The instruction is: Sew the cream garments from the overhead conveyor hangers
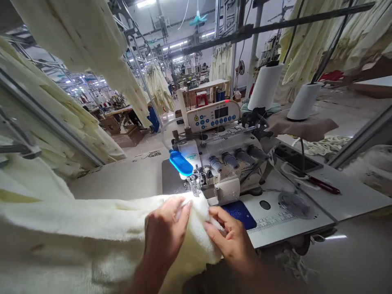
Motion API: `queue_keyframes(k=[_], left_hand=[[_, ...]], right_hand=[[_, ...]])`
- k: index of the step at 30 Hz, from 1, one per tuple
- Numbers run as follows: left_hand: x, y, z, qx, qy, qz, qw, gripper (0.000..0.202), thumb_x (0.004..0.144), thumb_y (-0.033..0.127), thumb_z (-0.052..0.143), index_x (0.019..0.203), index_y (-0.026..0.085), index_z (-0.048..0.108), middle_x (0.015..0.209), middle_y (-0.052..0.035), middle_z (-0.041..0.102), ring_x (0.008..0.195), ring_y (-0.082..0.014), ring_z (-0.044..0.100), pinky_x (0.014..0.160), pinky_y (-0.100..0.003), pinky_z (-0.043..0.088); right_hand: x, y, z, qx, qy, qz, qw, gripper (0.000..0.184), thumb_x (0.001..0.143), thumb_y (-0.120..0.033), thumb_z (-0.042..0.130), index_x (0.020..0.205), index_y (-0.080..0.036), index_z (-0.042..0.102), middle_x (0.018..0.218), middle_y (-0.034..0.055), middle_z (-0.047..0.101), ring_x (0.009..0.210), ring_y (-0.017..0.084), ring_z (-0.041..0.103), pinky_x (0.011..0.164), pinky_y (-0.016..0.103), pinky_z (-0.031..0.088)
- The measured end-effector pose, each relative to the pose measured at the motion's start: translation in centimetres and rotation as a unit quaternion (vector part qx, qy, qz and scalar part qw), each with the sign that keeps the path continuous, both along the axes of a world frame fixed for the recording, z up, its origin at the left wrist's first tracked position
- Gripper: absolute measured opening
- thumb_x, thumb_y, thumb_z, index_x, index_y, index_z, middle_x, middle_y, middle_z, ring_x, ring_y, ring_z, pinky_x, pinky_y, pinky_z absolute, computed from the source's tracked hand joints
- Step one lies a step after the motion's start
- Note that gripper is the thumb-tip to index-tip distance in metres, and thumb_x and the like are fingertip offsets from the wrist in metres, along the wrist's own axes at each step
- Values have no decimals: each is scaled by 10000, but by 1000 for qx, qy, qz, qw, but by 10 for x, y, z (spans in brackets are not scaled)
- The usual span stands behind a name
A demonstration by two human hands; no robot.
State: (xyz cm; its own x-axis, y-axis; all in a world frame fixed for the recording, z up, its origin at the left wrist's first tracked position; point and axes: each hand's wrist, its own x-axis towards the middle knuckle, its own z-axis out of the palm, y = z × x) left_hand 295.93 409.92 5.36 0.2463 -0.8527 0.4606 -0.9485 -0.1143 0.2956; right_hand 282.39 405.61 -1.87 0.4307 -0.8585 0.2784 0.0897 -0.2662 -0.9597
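A cream fleece fabric piece [122,220] stretches from the left side of the table to the front of an overlock sewing machine [226,159]. My left hand [167,226] pinches the fabric's upper edge close to the lit presser foot [194,185]. Just to the right, my right hand [231,237] is closed on the same fabric at its right edge, fingers and thumb pressed together. The fabric's edge lies right at the front of the presser foot; whether it is under the foot I cannot tell. A blue plastic guard [181,162] sits over the needle area.
White thread cones [266,86] stand behind the machine at the right. On the table's right lie a dark red-handled tool [324,184] and a clear round plastic piece [294,203]. Cream garment pieces [55,106] hang at the left, and a metal rail [275,24] crosses overhead.
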Motion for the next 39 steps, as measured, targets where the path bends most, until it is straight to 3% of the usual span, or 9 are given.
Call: queue_keyframes(k=[3,8,17,24,27,30,32,35,39], left_hand=[[12,-18,8,77,-65,15,995,276,849,392,429,682,203,542,601,9,576,554,-129,501,521,-225,267],[25,-28,8,168,-81,-48,981,262,878,361,351,691,210,456,569,43,517,518,-114,440,501,-229,217],[19,-19,8,181,-104,-71,975,262,894,349,311,708,215,439,596,46,529,541,-122,468,512,-241,217],[25,-44,13,174,-156,-38,972,253,871,322,354,726,219,534,648,14,614,601,-169,577,509,-256,281],[25,-33,3,94,-187,-69,975,261,873,369,378,836,207,580,791,-38,654,719,-205,612,586,-291,393],[15,-6,-28,-108,-213,-215,947,402,877,433,367,1092,140,539,1074,-127,617,1053,-249,541,900,-397,395],[7,9,-51,-185,-206,-267,923,339,892,306,388,1149,135,527,1102,-107,618,1127,-219,495,1015,-396,307],[-3,21,-71,-214,-162,-247,931,291,845,102,436,1089,152,587,1003,-79,648,1044,-194,543,1010,-371,332],[-10,22,-76,-248,-72,-235,937,310,785,34,509,1044,174,609,870,-56,614,885,-162,579,878,-328,451]], right_hand=[[8,-7,-5,38,-12,-16,999,301,865,-394,459,1078,-191,398,592,-36,501,492,115,418,448,201,306],[7,-8,-13,35,-4,-2,999,295,904,-391,389,1127,-202,346,530,-57,450,454,112,371,428,207,261],[-10,6,-3,-42,118,-16,992,393,916,-333,309,1241,-226,502,523,-33,338,459,120,319,434,240,225],[1,-18,11,29,49,1,998,454,862,-267,355,1297,-159,434,511,-55,307,442,99,267,406,208,221],[3,-12,5,55,6,15,998,459,853,-284,384,1299,-174,372,495,-67,347,430,100,316,413,196,249],[1,9,-11,78,-34,18,996,565,816,-285,451,1343,-196,269,553,-48,474,490,127,443,474,212,348],[1,19,-20,50,-39,-28,998,542,756,-237,501,1280,-222,365,676,-8,559,615,159,533,602,251,434],[2,17,-24,-8,-41,-143,989,341,707,-183,516,1045,-228,517,912,42,572,857,194,549,824,296,428],[5,6,-26,65,-26,15,997,130,763,-278,529,851,-181,528,817,22,557,783,177,521,672,241,442]])
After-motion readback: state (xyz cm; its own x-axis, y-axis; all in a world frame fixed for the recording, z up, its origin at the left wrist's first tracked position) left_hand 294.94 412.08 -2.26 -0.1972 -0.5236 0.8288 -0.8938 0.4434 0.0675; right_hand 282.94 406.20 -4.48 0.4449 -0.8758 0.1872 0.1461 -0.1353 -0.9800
